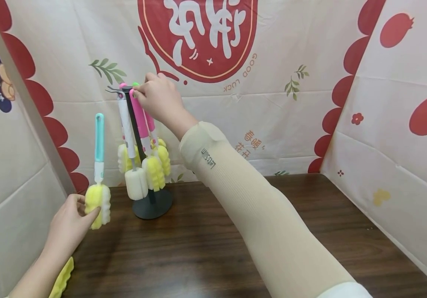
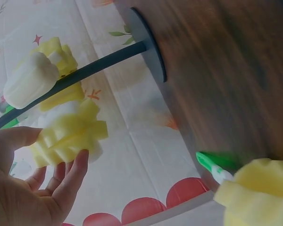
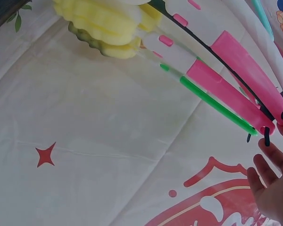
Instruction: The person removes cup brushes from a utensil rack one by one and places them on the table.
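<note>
My left hand (image 1: 68, 221) grips a bottle brush by its yellow and white sponge head (image 1: 95, 200). Its turquoise handle (image 1: 99, 136) points upward, left of a black stand (image 1: 152, 207). In the left wrist view, thumb and fingers are curled about the yellow sponge (image 2: 70, 136). My right hand (image 1: 159, 97) is at the top of the stand. Its thumb and forefinger pinch the upper end of a pink-handled bottle brush (image 1: 139, 116), beside the stand's hooks (image 3: 267, 136); the exact contact is partly hidden. The other right fingers extend loosely in the right wrist view.
More brushes hang from the stand: one with a white handle (image 1: 125, 124), another pink one (image 3: 226, 89) and a green one (image 3: 217, 106). A yellow sponge brush (image 1: 62, 279) lies at the table's near left, its green handle (image 2: 207, 162) visible from the left wrist. Printed cloth walls (image 1: 273, 124) surround the wooden table (image 1: 206, 248).
</note>
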A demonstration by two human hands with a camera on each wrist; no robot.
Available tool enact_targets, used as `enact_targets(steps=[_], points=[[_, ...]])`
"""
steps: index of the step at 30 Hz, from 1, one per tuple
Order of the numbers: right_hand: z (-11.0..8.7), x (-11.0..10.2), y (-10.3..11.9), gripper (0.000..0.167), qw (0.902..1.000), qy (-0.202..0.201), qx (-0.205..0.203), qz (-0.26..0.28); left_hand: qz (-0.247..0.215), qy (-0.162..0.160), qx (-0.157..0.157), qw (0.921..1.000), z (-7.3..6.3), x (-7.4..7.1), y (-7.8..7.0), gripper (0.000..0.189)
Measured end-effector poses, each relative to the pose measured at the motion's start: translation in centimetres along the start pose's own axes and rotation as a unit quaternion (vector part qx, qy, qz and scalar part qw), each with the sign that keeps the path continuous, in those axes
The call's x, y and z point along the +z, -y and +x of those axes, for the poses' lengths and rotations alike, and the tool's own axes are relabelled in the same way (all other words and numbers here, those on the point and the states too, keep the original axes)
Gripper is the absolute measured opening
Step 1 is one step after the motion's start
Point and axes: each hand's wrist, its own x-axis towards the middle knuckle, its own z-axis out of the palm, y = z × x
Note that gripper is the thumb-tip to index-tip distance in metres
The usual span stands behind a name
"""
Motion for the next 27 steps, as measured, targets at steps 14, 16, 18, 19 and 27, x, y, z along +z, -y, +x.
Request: enact_targets(steps=[14,16,18,19,27], points=[[0.2,-0.5,0.1,0.034,0.9998,0.015,-0.005,0.009,0.032,0.047,-0.022,0.9981,-1.2,-0.7,1.6,0.051],[0.3,-0.7,0.2,0.034,0.9996,0.024,-0.004,0.013,0.036,0.057,-0.024,0.9974,-1.2,-0.7,1.9,0.051],[0.3,-0.8,0.2,0.034,0.9992,0.034,-0.003,0.019,0.042,0.065,-0.021,0.9968,-1.2,-0.6,2.2,0.05],[0.3,-0.9,0.2,0.035,0.999,0.039,-0.002,0.023,0.045,0.068,-0.018,0.9965,-1.2,-0.6,2.4,0.049],[0.4,-0.9,0.0,0.034,0.9979,0.049,0.004,0.043,0.066,0.11,-0.014,0.9917,-1.7,-0.4,3.4,0.049]])
